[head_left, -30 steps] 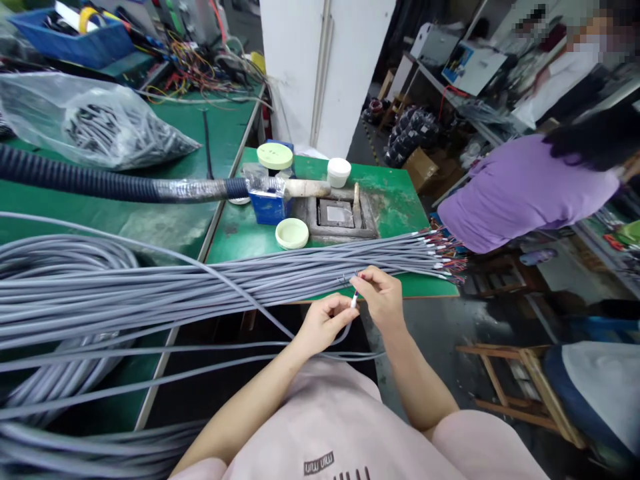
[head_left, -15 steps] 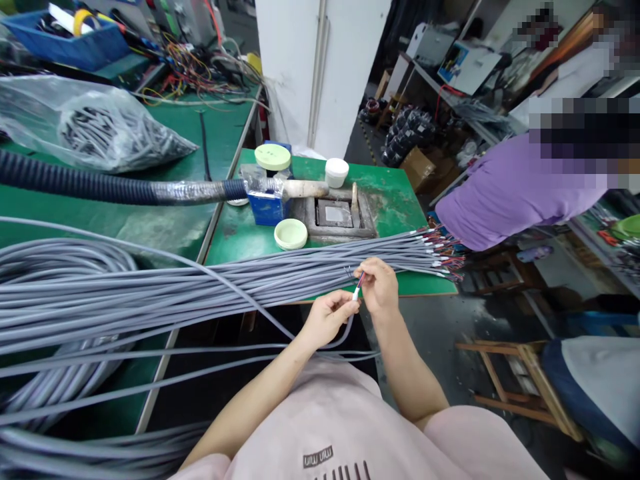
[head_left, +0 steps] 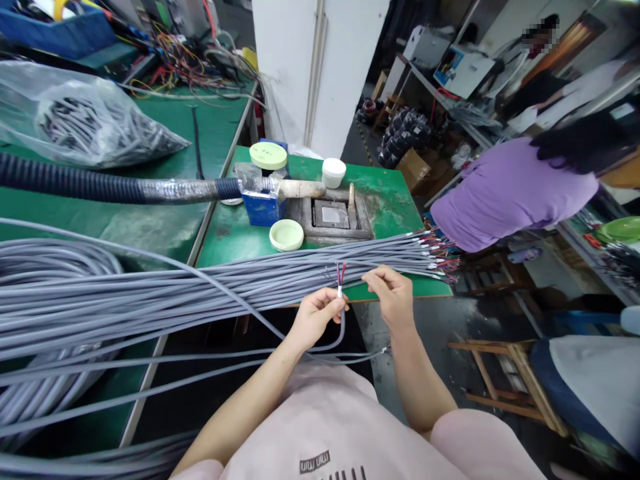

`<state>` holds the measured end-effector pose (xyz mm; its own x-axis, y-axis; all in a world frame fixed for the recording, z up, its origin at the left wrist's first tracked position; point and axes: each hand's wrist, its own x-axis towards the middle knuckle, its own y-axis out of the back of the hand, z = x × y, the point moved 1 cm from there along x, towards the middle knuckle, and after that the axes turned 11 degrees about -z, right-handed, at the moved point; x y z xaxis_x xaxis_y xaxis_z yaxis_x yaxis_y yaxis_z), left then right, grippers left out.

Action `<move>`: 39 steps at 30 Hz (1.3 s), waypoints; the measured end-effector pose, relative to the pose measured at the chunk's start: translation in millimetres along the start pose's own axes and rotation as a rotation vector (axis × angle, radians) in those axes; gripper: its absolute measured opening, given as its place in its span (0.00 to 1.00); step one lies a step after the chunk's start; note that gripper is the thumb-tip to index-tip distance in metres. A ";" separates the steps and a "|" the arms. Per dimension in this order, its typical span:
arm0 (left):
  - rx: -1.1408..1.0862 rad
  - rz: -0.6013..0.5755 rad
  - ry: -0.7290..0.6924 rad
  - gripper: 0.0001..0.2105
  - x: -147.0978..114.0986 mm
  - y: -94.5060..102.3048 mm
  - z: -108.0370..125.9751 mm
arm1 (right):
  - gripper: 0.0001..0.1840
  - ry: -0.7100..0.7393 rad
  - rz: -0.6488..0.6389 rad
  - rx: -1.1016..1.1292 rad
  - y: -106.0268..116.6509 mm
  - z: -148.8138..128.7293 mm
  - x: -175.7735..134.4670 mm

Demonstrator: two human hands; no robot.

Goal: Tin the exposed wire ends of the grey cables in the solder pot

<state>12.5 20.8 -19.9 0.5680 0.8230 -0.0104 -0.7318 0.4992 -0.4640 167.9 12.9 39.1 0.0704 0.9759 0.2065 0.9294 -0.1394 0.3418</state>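
Along the near edge of the cable bundle (head_left: 270,277), the left hand (head_left: 317,319) holds up the end of one grey cable (head_left: 343,327), pinching its white sleeve (head_left: 340,292) firmly between thumb and forefinger. The cable approaches from the bundle's coiled side, bends sharply beneath that hand and runs away from the wearer, so its end section lies roughly crosswise to the bundle's long axis. From the sleeve, thin wires (head_left: 341,275), red and dark ones among them, point toward the bundle and fan slightly apart, their tips showing in front of it.

Half a second ago the right hand (head_left: 393,293) was at these wires and the cable end leaned toward the bundle's frayed end; now that hand has drawn clear of them and the cable end stands straighter. Its thumb and forefinger are brought close together at the bundle's near edge, the wrist below and the forearm rising from the wearer's side; whether anything tiny sits between the fingertips, I cannot tell. The left forearm slants in from the coiled side, palm turned inward.
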 end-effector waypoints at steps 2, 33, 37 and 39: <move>0.014 0.014 -0.010 0.14 0.0 -0.7 -0.2 | 0.09 0.052 -0.052 -0.149 -6.7 -7.3 -3.7; -0.319 0.134 -0.022 0.14 7.6 3.8 20.9 | 0.22 0.645 -0.401 -0.593 -18.3 14.1 -18.7; -0.313 0.142 -0.134 0.15 -4.9 -2.2 32.9 | 0.19 0.694 -0.285 -0.699 -11.8 13.9 -5.8; -0.208 0.018 -0.293 0.15 -17.6 -9.3 42.6 | 0.17 0.653 -0.113 -0.763 2.8 7.7 9.9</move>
<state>-6.7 13.2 22.3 0.4018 0.8889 0.2201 -0.6314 0.4430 -0.6365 174.1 23.4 35.0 -0.4281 0.7393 0.5197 0.4225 -0.3447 0.8383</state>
